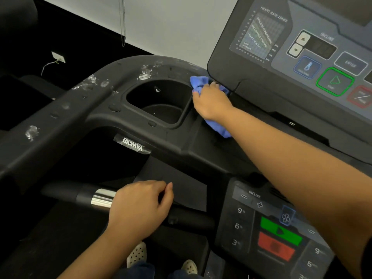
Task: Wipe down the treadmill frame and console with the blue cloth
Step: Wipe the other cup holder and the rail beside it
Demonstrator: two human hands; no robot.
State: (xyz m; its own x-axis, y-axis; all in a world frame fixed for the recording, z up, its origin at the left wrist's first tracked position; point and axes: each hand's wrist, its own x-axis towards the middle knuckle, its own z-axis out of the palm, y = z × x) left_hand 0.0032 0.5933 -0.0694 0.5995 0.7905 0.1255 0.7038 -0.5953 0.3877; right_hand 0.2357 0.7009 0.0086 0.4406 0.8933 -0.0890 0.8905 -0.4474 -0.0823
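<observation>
My right hand point(211, 101) presses the blue cloth point(220, 128) onto the black treadmill frame point(84, 101), just right of the cup holder point(161, 101) and below the upper console point(302, 49). Its fingers curl over the bunched cloth, which sticks out above and below the hand. White foamy smears dot the frame's curved top and left arm. My left hand point(138, 208) rests on the black handlebar point(66, 193), fingers loosely curled round it beside a chrome band point(102, 198).
A lower control panel point(271, 234) with green and red buttons sits at bottom right under my right forearm. A white wall with hanging blind cords point(122, 21) is behind. My shoes point(136, 254) stand on the belt below.
</observation>
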